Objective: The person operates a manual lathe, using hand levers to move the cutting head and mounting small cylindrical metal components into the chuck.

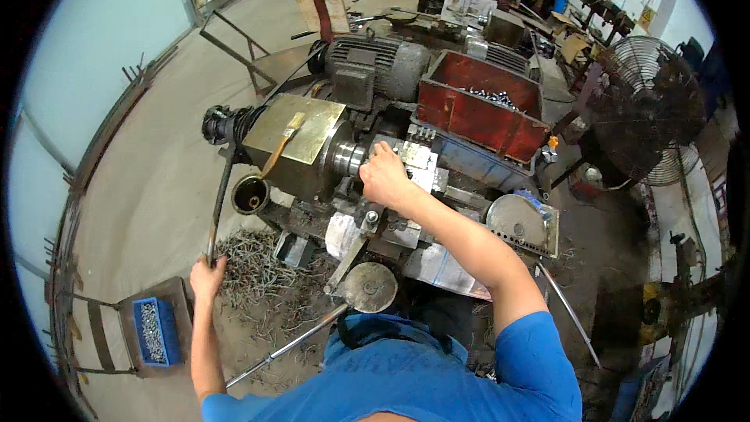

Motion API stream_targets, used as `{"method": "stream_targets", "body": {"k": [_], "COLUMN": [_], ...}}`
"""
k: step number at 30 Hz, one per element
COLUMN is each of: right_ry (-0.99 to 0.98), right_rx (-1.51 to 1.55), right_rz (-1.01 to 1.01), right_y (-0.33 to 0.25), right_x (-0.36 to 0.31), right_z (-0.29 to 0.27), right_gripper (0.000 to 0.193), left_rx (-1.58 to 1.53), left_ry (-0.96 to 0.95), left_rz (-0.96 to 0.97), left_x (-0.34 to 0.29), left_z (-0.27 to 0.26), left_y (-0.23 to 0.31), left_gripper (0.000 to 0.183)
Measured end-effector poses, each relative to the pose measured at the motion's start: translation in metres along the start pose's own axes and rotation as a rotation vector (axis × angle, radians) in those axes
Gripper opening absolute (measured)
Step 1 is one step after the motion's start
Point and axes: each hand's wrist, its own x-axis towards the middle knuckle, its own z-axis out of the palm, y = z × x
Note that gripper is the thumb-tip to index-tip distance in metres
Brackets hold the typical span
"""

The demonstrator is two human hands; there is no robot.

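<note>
My left hand (207,277) is wrapped round the lower end of a long dark lever (221,207), which runs up to the left end of a lathe (301,168). My right hand (384,175) is closed at the lathe's shiny round spindle nose (348,158), by the metal block of the tool slide (419,162). Whatever its fingers hold is hidden behind the hand. A brush with a wooden handle (275,158) lies across the brass-coloured cover (301,126) of the headstock. Below it hangs an open round can (251,194).
A red metal bin (488,98) with small metal parts stands behind the slide, near an electric motor (375,62). Metal shavings (262,266) cover the floor. A blue crate (155,331) of small parts sits at lower left. A large fan (648,105) stands at right.
</note>
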Motion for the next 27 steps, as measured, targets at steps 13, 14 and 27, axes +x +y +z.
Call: {"method": "stream_targets", "body": {"k": [13, 14, 27], "right_ry": [0.711, 0.718, -0.215], "right_rx": [0.042, 0.011, 0.442], "right_rz": [0.225, 0.215, 1.653], "right_y": [0.152, 0.151, -0.014], "right_x": [-0.12, -0.146, -0.587], "right_z": [-0.185, -0.201, -0.028], "right_gripper": [0.049, 0.048, 0.034], "left_rx": [-0.737, -0.765, -0.649], "left_ry": [-0.44, -0.459, -0.579], "left_rz": [0.103, 0.124, 0.029], "left_x": [0.074, 0.075, 0.122], "left_z": [0.017, 0.014, 0.036], "left_y": [-0.013, -0.014, -0.068], "left_gripper": [0.016, 0.017, 0.03]}}
